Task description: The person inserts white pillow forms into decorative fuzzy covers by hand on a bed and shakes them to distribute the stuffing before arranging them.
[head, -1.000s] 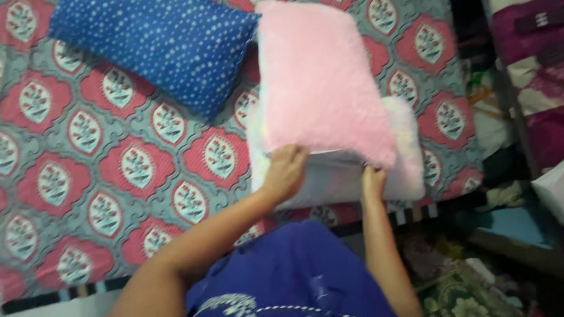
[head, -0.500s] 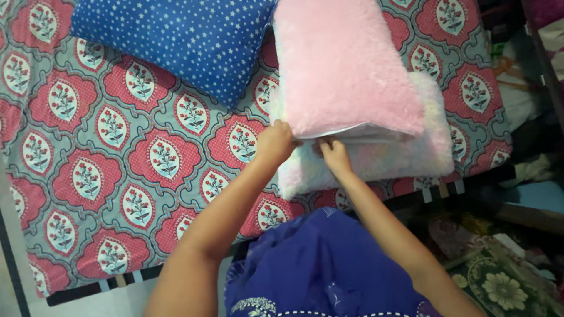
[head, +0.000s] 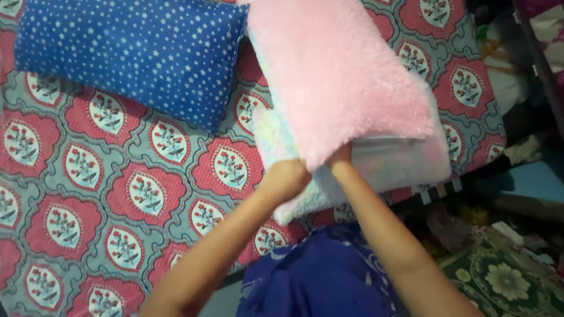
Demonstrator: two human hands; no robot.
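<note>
Pink fluffy pillow [head: 338, 76] lies on top of a pale fluffy pillow [head: 405, 167] at the near edge of the bed, and you hold its near end. Your left hand [head: 286, 179] is closed on its lower corner; your right hand [head: 341, 157] is tucked under the edge, its fingers hidden. Just beside it sits a blue starred pillow [head: 132, 56] on the patterned bedsheet [head: 88, 194].
</note>
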